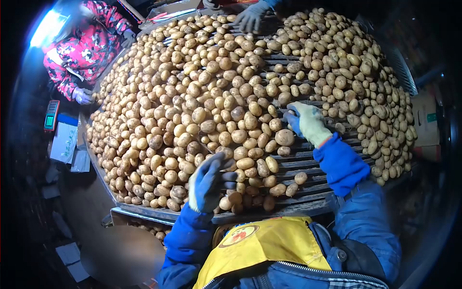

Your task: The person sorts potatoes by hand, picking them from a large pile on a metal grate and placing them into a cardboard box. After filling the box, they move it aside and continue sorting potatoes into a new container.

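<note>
Round yellow-brown potatoes (198,114): heaped across dark slatted table (320,185).
Left blue-and-cream glove (207,182): fingers spread over potatoes.
Right blue-and-cream glove (308,121): fingers bent, grip cannot be told.
Yellow cloth apron (272,243): round red emblem (239,236), lettering illegible.

potatoes (198,114) on the slatted table (308,166), box (424,118) (partly hidden) to the right

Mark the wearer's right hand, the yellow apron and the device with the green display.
Right hand (310,123): head view, back of the glove.
Yellow apron (281,241): head view, plain cloth beside the logo.
Device (49,120): head view, green display.
</note>
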Demonstrator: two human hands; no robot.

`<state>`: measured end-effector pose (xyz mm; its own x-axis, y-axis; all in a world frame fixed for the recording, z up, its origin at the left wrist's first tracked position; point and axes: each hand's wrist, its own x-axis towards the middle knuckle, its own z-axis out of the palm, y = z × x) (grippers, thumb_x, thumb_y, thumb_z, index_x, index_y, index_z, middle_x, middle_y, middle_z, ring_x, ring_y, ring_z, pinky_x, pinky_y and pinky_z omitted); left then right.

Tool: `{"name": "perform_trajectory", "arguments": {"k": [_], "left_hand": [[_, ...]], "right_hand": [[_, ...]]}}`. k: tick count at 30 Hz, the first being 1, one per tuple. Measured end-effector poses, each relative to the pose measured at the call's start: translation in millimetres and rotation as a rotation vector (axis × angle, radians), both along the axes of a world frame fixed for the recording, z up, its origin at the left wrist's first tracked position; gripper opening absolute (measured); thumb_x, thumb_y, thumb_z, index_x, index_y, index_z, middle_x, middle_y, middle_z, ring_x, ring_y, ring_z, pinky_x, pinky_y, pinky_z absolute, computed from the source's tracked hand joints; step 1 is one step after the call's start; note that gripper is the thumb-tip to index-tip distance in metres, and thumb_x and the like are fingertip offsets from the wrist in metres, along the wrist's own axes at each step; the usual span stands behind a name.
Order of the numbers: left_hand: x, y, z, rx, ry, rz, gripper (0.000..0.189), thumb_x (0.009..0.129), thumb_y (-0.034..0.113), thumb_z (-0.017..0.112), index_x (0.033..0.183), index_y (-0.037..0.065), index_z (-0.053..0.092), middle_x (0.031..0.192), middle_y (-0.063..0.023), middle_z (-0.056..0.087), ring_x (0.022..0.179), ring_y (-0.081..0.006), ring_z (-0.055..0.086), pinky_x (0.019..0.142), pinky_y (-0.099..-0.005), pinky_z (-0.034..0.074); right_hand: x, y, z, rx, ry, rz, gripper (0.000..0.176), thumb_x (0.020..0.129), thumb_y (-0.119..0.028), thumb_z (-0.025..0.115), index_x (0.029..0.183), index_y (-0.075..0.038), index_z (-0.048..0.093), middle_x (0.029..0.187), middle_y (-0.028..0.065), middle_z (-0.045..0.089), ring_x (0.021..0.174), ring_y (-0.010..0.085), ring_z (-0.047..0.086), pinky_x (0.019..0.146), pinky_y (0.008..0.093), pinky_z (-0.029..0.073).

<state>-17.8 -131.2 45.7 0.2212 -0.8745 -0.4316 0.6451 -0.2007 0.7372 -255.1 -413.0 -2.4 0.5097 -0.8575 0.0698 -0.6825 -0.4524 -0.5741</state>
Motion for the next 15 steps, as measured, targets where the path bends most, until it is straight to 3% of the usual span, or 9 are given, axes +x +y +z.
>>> {"name": "perform_trajectory", "arguments": {"k": [1, 2, 4, 7, 8, 10, 12, 13, 15], "left_hand": [[-5.6, -11.8, -8.2, -0.016, 0.135, -0.062, 0.051, 0.108, 0.037, 0.055, 0.149, 0.008, 0.049, 0.135, -0.0153, 0.065, 0.110, -0.0308, 0.070, 0.083, -0.0496, 0.062], [-14.5, -25.6, -13.5, -0.034, 0.272, -0.129, 0.054, 0.107, 0.043, 0.054, 0.152, 0.013, 0.047, 0.137, -0.0129, 0.064, 0.111, -0.0321, 0.070, 0.085, -0.0528, 0.061], [-32.8, -52.3, -13.1, -0.014, 0.520, -0.133, 0.053, 0.107, 0.049, 0.052, 0.151, 0.020, 0.049, 0.138, -0.0095, 0.064, 0.113, -0.0329, 0.069, 0.087, -0.0557, 0.059], [-42.4, -68.6, -28.6, 0.092, 0.612, -0.133, 0.049, 0.105, 0.050, 0.056, 0.138, 0.014, 0.059, 0.128, -0.0111, 0.067, 0.105, -0.0303, 0.070, 0.084, -0.0486, 0.059], [-43.6, -71.3, -29.8, 0.112, 0.669, -0.147, 0.047, 0.105, 0.050, 0.056, 0.132, 0.012, 0.063, 0.123, -0.0109, 0.069, 0.100, -0.0287, 0.070, 0.081, -0.0459, 0.059], [-43.3, -65.1, -29.7, 0.220, 0.601, -0.107, 0.044, 0.105, 0.049, 0.056, 0.121, 0.010, 0.067, 0.109, -0.0089, 0.071, 0.089, -0.0249, 0.069, 0.073, -0.0407, 0.058], [-32.8, -52.8, -35.1, 0.151, 0.663, -0.195, 0.044, 0.105, 0.050, 0.056, 0.116, 0.009, 0.068, 0.098, -0.0059, 0.071, 0.081, -0.0227, 0.068, 0.066, -0.0377, 0.058], [-30.4, -50.7, -40.9, 0.190, 0.622, -0.189, 0.044, 0.105, 0.050, 0.055, 0.114, 0.009, 0.068, 0.093, -0.0049, 0.070, 0.077, -0.0215, 0.067, 0.059, -0.0361, 0.056], [-30.6, -45.9, -22.1, 0.234, 0.532, -0.169, 0.043, 0.104, 0.049, 0.058, 0.110, 0.007, 0.068, 0.080, -0.0018, 0.065, 0.064, -0.0169, 0.060, 0.054, -0.0326, 0.051]], "right_hand": [[2.0, 12.7, 16.2, 0.160, -0.090, -0.060, 0.027, 0.089, -0.024, 0.076, 0.109, -0.006, 0.074, 0.092, 0.0155, 0.075, 0.078, 0.0311, 0.074, 0.074, 0.0424, 0.058], [-0.2, 21.6, 15.9, 0.017, -0.053, 0.030, 0.032, 0.090, -0.023, 0.078, 0.115, -0.004, 0.073, 0.094, 0.0136, 0.076, 0.073, 0.0266, 0.074, 0.070, 0.0382, 0.058], [3.5, 60.9, 41.3, 0.508, -0.440, 0.139, 0.038, 0.092, -0.027, 0.080, 0.120, -0.003, 0.071, 0.095, 0.0105, 0.076, 0.075, 0.0190, 0.073, 0.071, 0.0327, 0.059], [1.0, 72.2, 50.0, 0.420, -0.368, 0.039, 0.042, 0.093, -0.030, 0.080, 0.123, -0.002, 0.070, 0.103, 0.0102, 0.075, 0.082, 0.0131, 0.071, 0.076, 0.0294, 0.059], [-5.6, 65.2, 40.7, 0.443, -0.403, -0.058, 0.042, 0.091, -0.029, 0.080, 0.123, -0.003, 0.070, 0.107, 0.0139, 0.075, 0.086, 0.0198, 0.072, 0.080, 0.0341, 0.059], [-21.3, 52.4, 29.7, -0.002, -0.052, -0.048, 0.047, 0.090, -0.031, 0.079, 0.127, -0.003, 0.067, 0.106, 0.0170, 0.074, 0.093, 0.0310, 0.072, 0.086, 0.0412, 0.059], [-26.1, 65.9, -9.1, 0.085, -0.129, 0.091, 0.056, 0.088, -0.039, 0.078, 0.130, -0.004, 0.065, 0.113, 0.0191, 0.073, 0.105, 0.0391, 0.069, 0.095, 0.0467, 0.056], [-21.6, 83.3, -19.0, -0.224, 0.027, 0.186, 0.066, 0.086, -0.048, 0.078, 0.134, -0.005, 0.062, 0.123, 0.0187, 0.070, 0.114, 0.0386, 0.066, 0.102, 0.0473, 0.052], [-18.1, 105.5, 7.7, 0.053, 0.043, 0.213, 0.065, 0.085, -0.048, 0.078, 0.131, -0.005, 0.065, 0.129, 0.0193, 0.067, 0.117, 0.0375, 0.065, 0.106, 0.0478, 0.050]]}}
